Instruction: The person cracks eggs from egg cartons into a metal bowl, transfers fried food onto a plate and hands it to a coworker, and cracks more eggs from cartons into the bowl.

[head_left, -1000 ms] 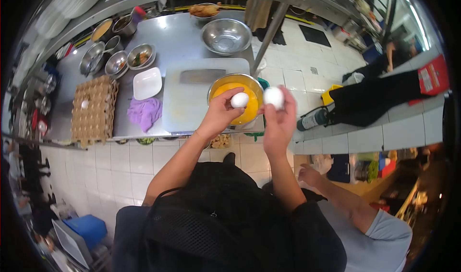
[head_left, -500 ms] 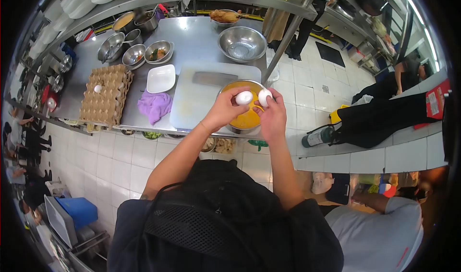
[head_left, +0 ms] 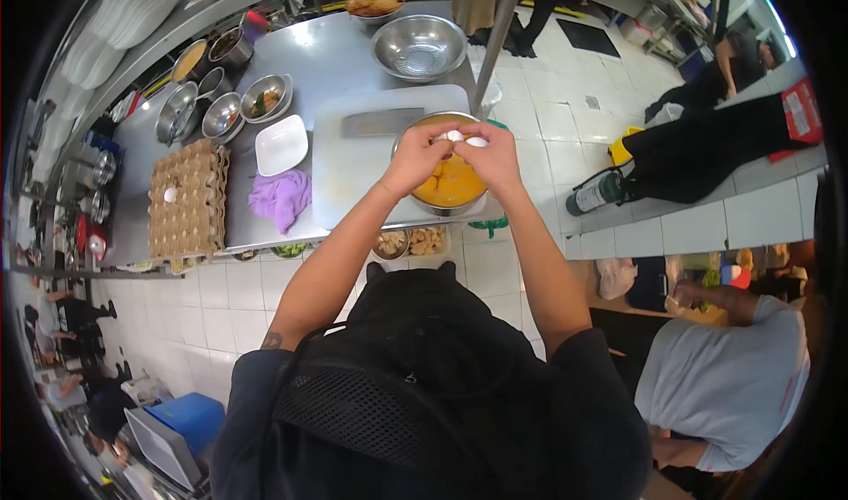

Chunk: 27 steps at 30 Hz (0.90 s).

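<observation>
Above a metal bowl [head_left: 448,210] of yellow beaten-looking egg [head_left: 458,187], my hands are close together with their fingertips nearly meeting. My left hand [head_left: 419,161] is closed around a white egg [head_left: 454,136], mostly covered by the fingers. Another white egg [head_left: 477,141] shows in the grip of my right hand [head_left: 495,154]. Whether either shell is cracked is hidden. Behind the bowl lies a white cutting board [head_left: 353,178] with a wide-bladed knife [head_left: 382,122] on it. A cardboard egg tray [head_left: 196,191] at the left carries a single white egg [head_left: 170,195].
A purple cloth [head_left: 281,200] and a white square dish [head_left: 282,145] sit left of the board. Several metal bowls and pots stand farther back, with a large metal bowl [head_left: 420,48] at the rear. A shelf post [head_left: 500,36] rises at the right. Another person [head_left: 720,376] is at lower right.
My hands have drawn together over the bowl, and the two eggs are now closer to each other and more covered by fingers. The camera view has shifted and tilted slightly.
</observation>
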Each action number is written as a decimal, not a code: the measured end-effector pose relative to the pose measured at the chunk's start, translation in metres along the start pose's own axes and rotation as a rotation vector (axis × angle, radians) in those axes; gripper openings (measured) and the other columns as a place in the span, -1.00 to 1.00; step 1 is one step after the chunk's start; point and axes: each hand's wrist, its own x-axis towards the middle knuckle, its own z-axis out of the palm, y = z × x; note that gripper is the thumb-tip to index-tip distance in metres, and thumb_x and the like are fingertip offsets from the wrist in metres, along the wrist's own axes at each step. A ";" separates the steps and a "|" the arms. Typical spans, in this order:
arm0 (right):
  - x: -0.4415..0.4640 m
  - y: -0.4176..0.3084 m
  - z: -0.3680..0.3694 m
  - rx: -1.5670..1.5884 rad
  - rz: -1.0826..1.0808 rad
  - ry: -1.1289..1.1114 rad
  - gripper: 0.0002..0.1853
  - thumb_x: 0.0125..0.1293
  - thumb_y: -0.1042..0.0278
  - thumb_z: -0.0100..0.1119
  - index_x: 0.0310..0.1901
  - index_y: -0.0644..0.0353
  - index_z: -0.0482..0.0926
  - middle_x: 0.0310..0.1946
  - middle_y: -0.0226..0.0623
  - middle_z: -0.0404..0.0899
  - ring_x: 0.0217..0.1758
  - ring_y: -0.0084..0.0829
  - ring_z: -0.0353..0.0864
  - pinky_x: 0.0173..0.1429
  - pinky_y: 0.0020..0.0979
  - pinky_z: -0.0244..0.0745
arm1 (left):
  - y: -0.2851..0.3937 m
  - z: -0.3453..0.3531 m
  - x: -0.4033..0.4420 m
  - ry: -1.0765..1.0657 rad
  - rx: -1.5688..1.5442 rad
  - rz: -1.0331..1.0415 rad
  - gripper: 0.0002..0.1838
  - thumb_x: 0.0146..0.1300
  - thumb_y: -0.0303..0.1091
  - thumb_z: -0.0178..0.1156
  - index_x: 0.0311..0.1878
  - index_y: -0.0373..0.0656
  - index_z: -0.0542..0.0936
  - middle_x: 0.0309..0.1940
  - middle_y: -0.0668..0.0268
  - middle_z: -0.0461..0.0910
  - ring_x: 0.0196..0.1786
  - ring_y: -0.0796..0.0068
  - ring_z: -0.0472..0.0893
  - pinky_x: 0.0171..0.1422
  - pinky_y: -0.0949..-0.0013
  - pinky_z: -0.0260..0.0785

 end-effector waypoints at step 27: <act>-0.043 0.239 -0.137 -0.372 0.195 0.186 -0.30 0.11 0.14 0.43 0.28 0.29 0.52 0.12 0.13 0.63 0.21 0.02 0.62 0.25 -0.18 0.51 | -0.022 0.097 0.161 -0.264 0.860 0.562 -0.42 0.46 -0.25 0.05 0.48 -0.24 0.31 0.29 -0.19 0.46 0.32 -0.22 0.47 0.44 0.08 0.31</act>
